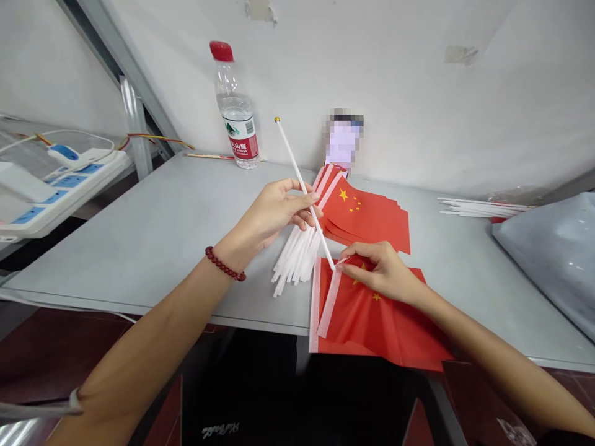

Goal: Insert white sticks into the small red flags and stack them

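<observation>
A white flagpole [292, 155] with a gold tip slants down between my hands. My left hand [288, 207], wearing a dark red bead bracelet, grips it near the middle. My right hand [376, 266] pinches the top corner of a small red flag [390, 325] by its white sleeve. The pole's lower end meets the sleeve's opening at my right fingertips; whether it is inside, I cannot tell. Another flag lies beneath, its white edge showing at the left. Behind my hands rests a stack of flags on poles [372, 217], their white poles [295, 257] fanned toward me.
A water bottle [237, 118] and a blurred-out phone [343, 139] stand against the wall. At left is a power strip [69, 192] with cables. More white poles [478, 207] and a grey plastic bag [553, 254] lie at right on the grey table [134, 235].
</observation>
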`<state>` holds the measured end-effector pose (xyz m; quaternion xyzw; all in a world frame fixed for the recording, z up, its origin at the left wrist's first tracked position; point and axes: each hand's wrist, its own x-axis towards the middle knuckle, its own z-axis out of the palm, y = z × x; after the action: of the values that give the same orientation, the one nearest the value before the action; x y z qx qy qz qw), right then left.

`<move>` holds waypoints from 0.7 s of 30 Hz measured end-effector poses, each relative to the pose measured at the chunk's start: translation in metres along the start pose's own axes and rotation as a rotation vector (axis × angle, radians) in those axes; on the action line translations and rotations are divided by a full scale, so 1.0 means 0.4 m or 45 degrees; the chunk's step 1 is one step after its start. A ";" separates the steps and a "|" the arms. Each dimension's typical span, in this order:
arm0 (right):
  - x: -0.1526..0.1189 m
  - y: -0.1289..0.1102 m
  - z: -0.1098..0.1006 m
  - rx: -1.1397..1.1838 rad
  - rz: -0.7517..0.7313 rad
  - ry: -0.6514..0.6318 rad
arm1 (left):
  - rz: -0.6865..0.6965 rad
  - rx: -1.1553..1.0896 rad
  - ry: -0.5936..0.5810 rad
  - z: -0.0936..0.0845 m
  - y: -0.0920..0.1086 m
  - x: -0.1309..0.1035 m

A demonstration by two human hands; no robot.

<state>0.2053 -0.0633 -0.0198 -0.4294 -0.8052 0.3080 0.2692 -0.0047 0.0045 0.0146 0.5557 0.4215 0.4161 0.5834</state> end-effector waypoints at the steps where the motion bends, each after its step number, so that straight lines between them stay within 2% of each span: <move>1: -0.001 0.000 0.000 -0.025 -0.017 -0.002 | 0.017 0.004 0.006 0.002 0.001 -0.001; 6: -0.004 -0.002 0.005 -0.145 -0.020 -0.018 | 0.071 0.061 0.080 0.014 0.006 -0.008; 14: -0.003 -0.008 0.010 -0.129 0.047 -0.107 | 0.027 0.184 0.097 0.032 0.002 -0.013; 21: -0.004 -0.005 0.012 -0.016 0.056 -0.042 | -0.014 0.063 0.098 0.020 0.001 -0.006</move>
<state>0.2017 -0.0669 -0.0219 -0.4435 -0.8018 0.3157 0.2465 0.0022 -0.0002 0.0153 0.5513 0.4570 0.4232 0.5551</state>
